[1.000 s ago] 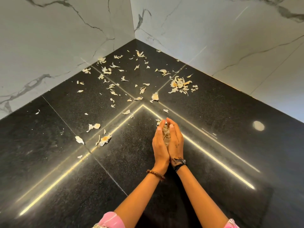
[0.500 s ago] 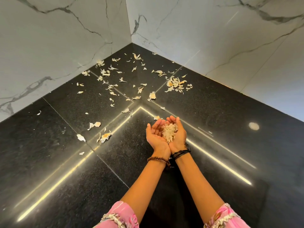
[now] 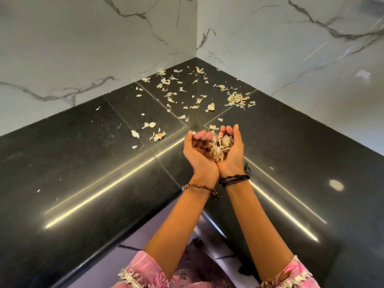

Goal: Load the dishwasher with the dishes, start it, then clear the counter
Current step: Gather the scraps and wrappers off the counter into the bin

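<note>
Over the black counter [image 3: 83, 173], corner section, clearing peels. Left to right:

Far left of the slab: only a few tiny flecks. Then a loose group of peel scraps [image 3: 154, 133] near the tile seam, well apart from my hands.

Centre back, toward the marble wall [image 3: 83, 48]: the widest scatter of scraps, thin and light, running right into the corner.

My left hand [image 3: 198, 150] is palm up, fingers curled inward, making half a bowl. It touches my right hand [image 3: 230, 150] along the heels. Neither pinches anything; both are cupped together, carrying a heap of peels [image 3: 218, 147] across the two palms. Hands look lifted off the slab, though I can't be sure of the gap.

Right of the hands, further back: a denser pile of scraps [image 3: 238, 99] near the right wall, not collected yet.

Doing this step well, my read:
- keep the palm edges sealed; any gap at the heels leaks flakes
- keep the cup level and move slowly, these scraps will likely blow off
- don't top up, the load looks full enough
- dump it, then come back for the left group, the back scatter and the right pile
- fine flecks probably need a wipe, not fingers

No bin or dishwasher visible from here.
</note>
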